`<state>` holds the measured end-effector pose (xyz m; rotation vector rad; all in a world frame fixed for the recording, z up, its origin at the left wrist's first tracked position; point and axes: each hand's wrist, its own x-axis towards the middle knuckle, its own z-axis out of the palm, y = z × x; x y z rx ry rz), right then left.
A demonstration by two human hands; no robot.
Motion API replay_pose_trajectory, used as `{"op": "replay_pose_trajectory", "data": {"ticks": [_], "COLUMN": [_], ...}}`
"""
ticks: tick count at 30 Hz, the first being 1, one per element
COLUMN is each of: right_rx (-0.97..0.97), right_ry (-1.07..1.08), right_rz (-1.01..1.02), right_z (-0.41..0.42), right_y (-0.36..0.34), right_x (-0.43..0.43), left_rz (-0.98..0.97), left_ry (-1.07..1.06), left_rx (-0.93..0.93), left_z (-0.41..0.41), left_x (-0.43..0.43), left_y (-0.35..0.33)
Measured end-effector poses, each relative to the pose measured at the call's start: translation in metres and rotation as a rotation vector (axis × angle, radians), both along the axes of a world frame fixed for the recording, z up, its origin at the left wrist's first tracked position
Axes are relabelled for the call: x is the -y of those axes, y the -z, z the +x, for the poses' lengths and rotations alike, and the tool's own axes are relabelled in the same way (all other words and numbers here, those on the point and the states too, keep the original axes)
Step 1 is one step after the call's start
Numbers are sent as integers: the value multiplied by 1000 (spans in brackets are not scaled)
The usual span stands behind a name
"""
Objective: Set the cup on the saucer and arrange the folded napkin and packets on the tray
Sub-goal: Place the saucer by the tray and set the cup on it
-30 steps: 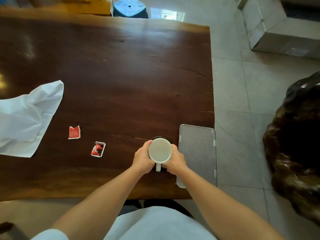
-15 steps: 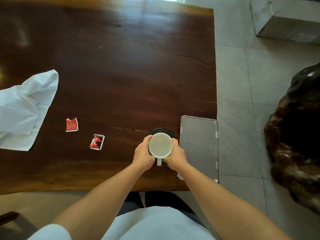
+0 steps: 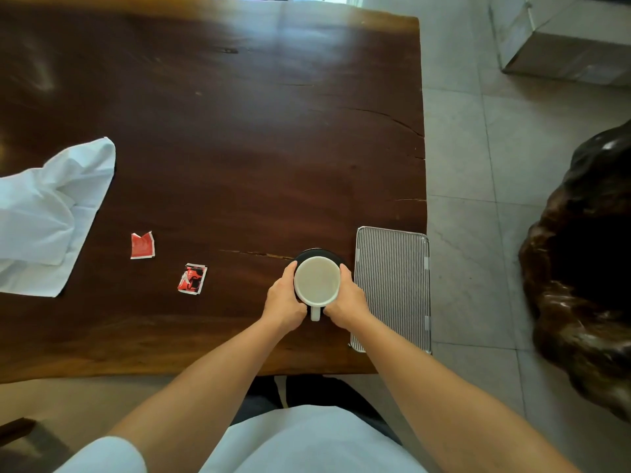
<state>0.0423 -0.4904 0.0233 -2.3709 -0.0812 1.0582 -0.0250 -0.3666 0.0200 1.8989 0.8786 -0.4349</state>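
A white cup [image 3: 317,280] with its handle toward me is held from both sides, my left hand [image 3: 284,302] on its left wall and my right hand [image 3: 345,302] on its right wall. Behind and under it shows the dark rim of a black saucer [image 3: 316,253]; whether the cup rests on it I cannot tell. A striped metal tray [image 3: 392,288] lies just right of my right hand at the table's near right corner. Two red packets [image 3: 142,245] [image 3: 192,278] lie to the left. A white napkin [image 3: 51,216], rumpled, lies at the far left.
The dark wooden table [image 3: 239,131] ends at its right edge just past the tray, with tiled floor beyond. A large dark carved wooden object [image 3: 587,268] stands on the floor to the right. A grey box [image 3: 563,39] sits at the top right.
The cup, held in both hands, has shifted slightly away from me over the black saucer, whose rim now shows behind it. The view has tilted down a little.
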Motion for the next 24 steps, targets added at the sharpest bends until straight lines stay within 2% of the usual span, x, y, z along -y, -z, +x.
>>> {"op": "replay_pose_trajectory", "data": {"ticks": [10,16,24], "right_rx": [221,296,229], "right_ry": [-48,-194,-362], "right_rz": [-160,-82,49], "right_z": [14,21,3], "right_y": [-26,-50,-62], "right_x": [-10,-37,-95], "left_rz": [223,351,405], "left_ry": [60,89,25], "left_rx": [-20,19,50], "left_z": [6,4,-27], "left_x": [-16,-36,-77], "left_y": [-37,-68,-77]}}
